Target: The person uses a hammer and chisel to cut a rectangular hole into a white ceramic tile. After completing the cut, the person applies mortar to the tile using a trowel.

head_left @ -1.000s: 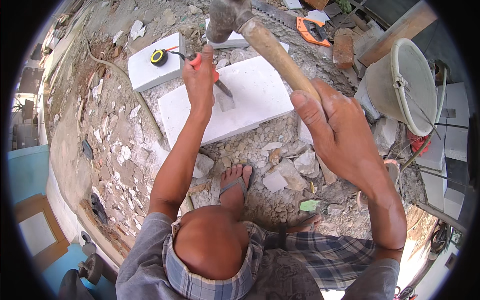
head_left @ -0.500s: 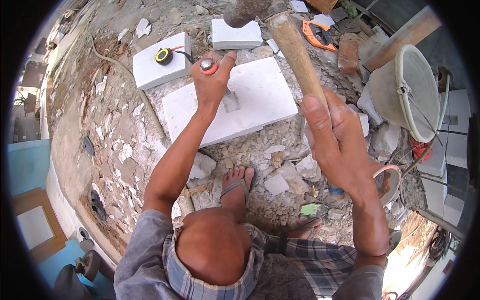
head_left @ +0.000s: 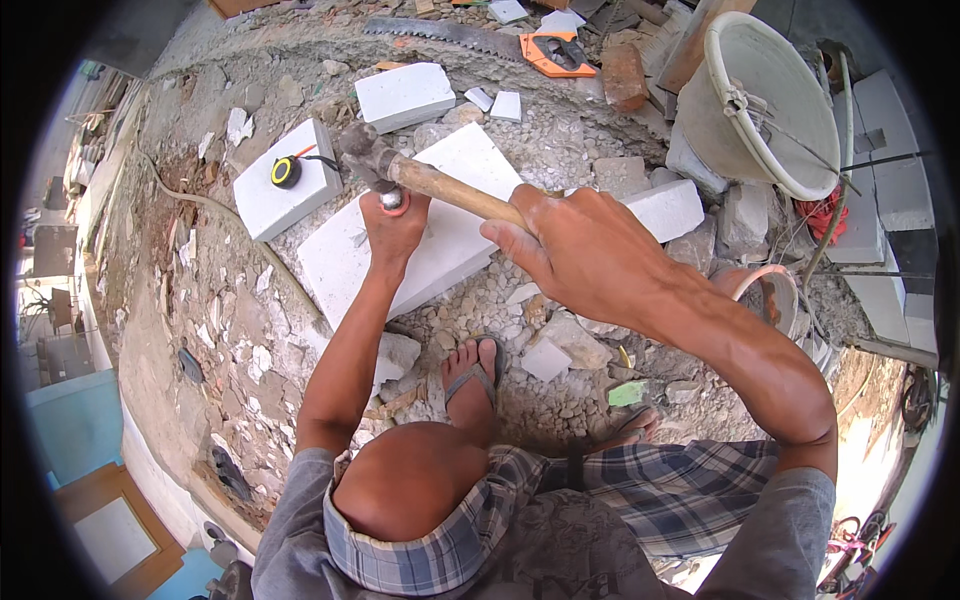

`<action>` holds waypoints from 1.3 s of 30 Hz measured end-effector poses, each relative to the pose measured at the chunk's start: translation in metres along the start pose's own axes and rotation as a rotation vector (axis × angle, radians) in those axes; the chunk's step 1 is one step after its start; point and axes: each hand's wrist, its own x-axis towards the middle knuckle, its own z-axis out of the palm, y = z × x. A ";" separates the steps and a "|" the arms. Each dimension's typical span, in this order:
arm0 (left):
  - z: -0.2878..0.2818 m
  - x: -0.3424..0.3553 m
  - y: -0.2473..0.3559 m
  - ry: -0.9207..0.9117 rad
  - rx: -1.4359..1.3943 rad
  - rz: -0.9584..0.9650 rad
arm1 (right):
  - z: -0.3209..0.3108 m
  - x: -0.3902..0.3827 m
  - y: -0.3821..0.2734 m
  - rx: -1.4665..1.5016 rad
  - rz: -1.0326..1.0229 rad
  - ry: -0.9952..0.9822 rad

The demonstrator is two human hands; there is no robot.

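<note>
My left hand (head_left: 393,235) is closed around a chisel (head_left: 392,199) with an orange handle and a round metal cap; the hand hides its blade. It stands over a large white block (head_left: 345,262) lying on the rubble. In my right hand (head_left: 590,245) is a hammer (head_left: 455,188), gripped by its wooden handle. The dark hammer head is at the chisel's cap; whether they touch I cannot tell. To the left, a yellow and black tape measure (head_left: 286,172) rests on a smaller white block (head_left: 272,208).
Another white block (head_left: 403,97) lies beyond, with an orange-handled saw (head_left: 556,55) further back. A pale bucket (head_left: 722,90) leans at the right, near a white block (head_left: 665,208). Loose stones surround my sandalled foot (head_left: 470,385). A hose (head_left: 205,205) runs along the left.
My right hand has swung the hammer down and left, bringing its head to the chisel. My left hand still grips the chisel. The whole view has shifted, bringing the saw's blade into sight.
</note>
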 end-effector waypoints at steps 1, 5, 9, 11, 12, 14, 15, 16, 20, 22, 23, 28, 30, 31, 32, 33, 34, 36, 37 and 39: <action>-0.001 0.001 0.000 0.002 -0.079 -0.123 | -0.002 -0.004 0.002 -0.072 -0.105 0.146; -0.011 0.010 -0.006 -0.131 -0.077 -0.206 | -0.012 -0.007 -0.010 0.179 -0.235 0.239; -0.011 0.010 -0.020 -0.031 -0.085 -0.237 | -0.016 0.014 -0.016 0.160 -0.083 -0.014; -0.011 0.018 -0.029 -0.033 -0.037 -0.311 | -0.018 0.018 -0.005 0.017 0.012 -0.033; -0.012 0.021 -0.032 -0.070 -0.007 -0.378 | -0.016 0.015 0.002 0.060 -0.041 -0.002; -0.015 0.041 -0.040 0.033 -0.391 -0.602 | -0.013 0.003 0.011 0.092 -0.065 0.109; -0.018 0.049 -0.043 0.115 -0.497 -0.704 | -0.013 -0.002 0.015 0.169 -0.132 0.150; -0.022 0.058 -0.044 0.202 -0.608 -0.761 | -0.014 -0.006 0.017 0.187 -0.071 0.133; -0.036 0.048 -0.039 0.170 -0.530 -0.841 | -0.015 -0.013 0.015 0.233 -0.040 0.178; -0.038 0.035 -0.031 0.132 -0.503 -0.686 | -0.014 -0.009 0.011 0.215 0.061 0.141; -0.039 0.028 -0.026 0.112 -0.428 -0.619 | -0.011 -0.009 0.009 0.256 -0.001 0.134; -0.027 0.010 -0.002 0.108 -0.068 -0.431 | -0.007 -0.007 -0.006 0.257 -0.103 0.107; -0.024 0.006 0.002 0.109 -0.113 -0.403 | -0.013 -0.008 -0.014 0.220 -0.153 0.165; -0.024 0.005 0.003 0.109 -0.098 -0.368 | -0.016 -0.008 -0.019 0.222 -0.214 0.218; -0.023 0.005 0.003 0.114 -0.092 -0.338 | -0.018 -0.008 -0.024 0.255 -0.222 0.247; -0.024 0.005 0.002 0.098 -0.114 -0.308 | -0.020 -0.008 -0.029 0.301 -0.255 0.296; -0.025 0.005 0.002 0.088 -0.141 -0.287 | -0.020 -0.005 -0.032 0.361 -0.306 0.378; -0.026 0.007 0.001 0.074 -0.154 -0.287 | -0.018 -0.002 -0.036 0.415 -0.295 0.366; -0.027 0.008 0.002 0.068 -0.139 -0.309 | -0.017 -0.002 -0.036 0.432 -0.254 0.314; -0.027 0.008 0.004 0.056 -0.135 -0.334 | -0.012 0.000 -0.034 0.419 -0.249 0.307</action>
